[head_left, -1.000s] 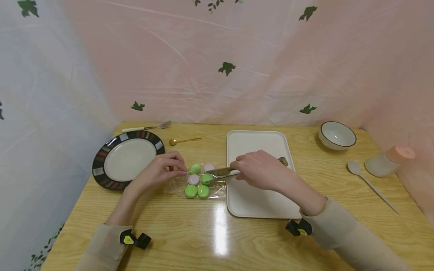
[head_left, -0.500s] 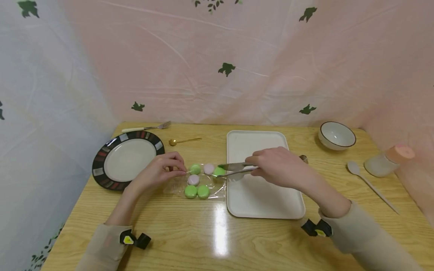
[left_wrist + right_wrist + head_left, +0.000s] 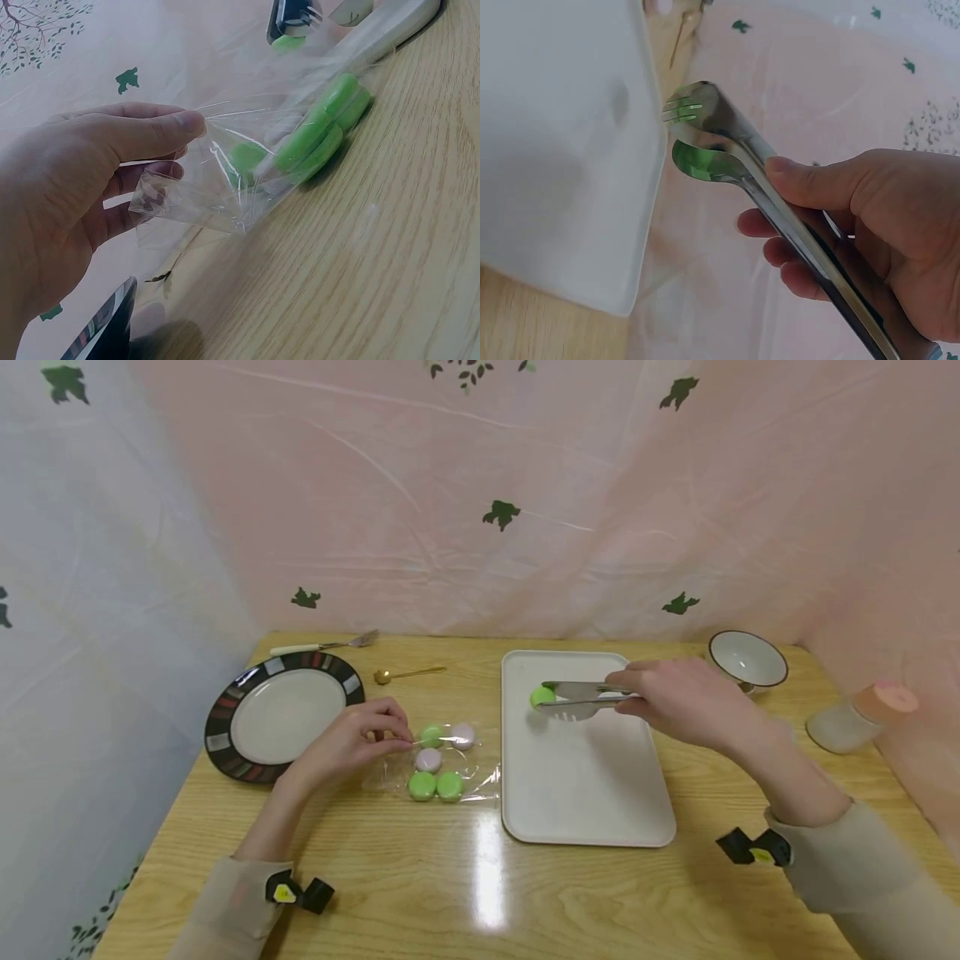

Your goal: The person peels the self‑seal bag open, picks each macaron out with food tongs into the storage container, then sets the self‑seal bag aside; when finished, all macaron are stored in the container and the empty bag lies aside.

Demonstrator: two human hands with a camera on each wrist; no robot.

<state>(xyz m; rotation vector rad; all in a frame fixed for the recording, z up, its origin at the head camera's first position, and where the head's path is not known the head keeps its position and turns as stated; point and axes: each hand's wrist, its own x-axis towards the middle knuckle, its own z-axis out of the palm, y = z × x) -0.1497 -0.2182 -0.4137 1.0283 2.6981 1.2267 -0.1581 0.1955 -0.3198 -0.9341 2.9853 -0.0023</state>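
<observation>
With curled fingers, my right hand [image 3: 678, 703] grips metal tongs [image 3: 780, 202]. Between the tong ends is a green macaron [image 3: 542, 697], held above the upper left part of the white rectangular tray [image 3: 592, 793]. My left hand [image 3: 351, 739] pinches the edge of a clear plastic bag [image 3: 195, 199] between thumb and fingertips, beside the tray's left edge. Inside the bag lie several macarons, green ones [image 3: 450, 787] and lilac ones [image 3: 428, 761]. In the right wrist view the tong ends partly cover the green macaron.
A dark-rimmed plate [image 3: 217, 739] stands left of my left hand. Behind lie a fork [image 3: 322, 646] and a small gold spoon [image 3: 412, 673]. A white bowl [image 3: 748, 660] and a jar with a pink lid [image 3: 862, 718] are at right. Cloth walls bound the wooden table.
My right hand has moved right and away from me, lifting the green macaron in the tongs out of the bag's area to over the tray. The left hand stays at the bag.
</observation>
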